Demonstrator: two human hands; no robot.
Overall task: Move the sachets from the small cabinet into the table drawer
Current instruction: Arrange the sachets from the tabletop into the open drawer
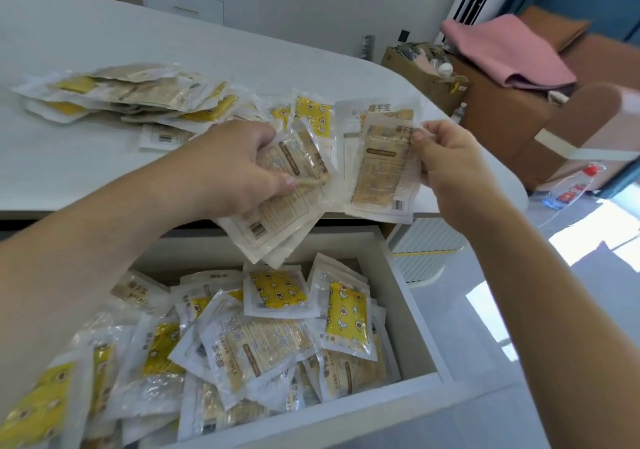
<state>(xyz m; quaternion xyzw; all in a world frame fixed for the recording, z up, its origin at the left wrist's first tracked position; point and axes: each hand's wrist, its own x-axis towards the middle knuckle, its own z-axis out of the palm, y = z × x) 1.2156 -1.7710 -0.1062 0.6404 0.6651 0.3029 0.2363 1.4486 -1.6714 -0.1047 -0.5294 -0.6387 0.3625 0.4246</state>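
Still risky: left hand (239, 168) clamped round a fanned sachet bundle (277, 213) above the open drawer (408, 296), right hand (446, 164) pinching more sachets (381, 178), slick packets liable to slide out and miss, landing on floor or table (69, 164).

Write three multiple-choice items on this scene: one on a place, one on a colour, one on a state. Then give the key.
1. Where is the loose pile of sachets?
A. on the tabletop
B. on the floor
C. on the armchair

2. What colour is the cloth on the armchair?
A. green
B. pink
C. black

3. How is the drawer?
A. closed
B. open and bare
C. open, holding sachets

Key: 1 A, it lies on the white table beyond the left hand. 2 B, it is plainly pink. 3 C, it is pulled out below the right hand, with sachets inside.
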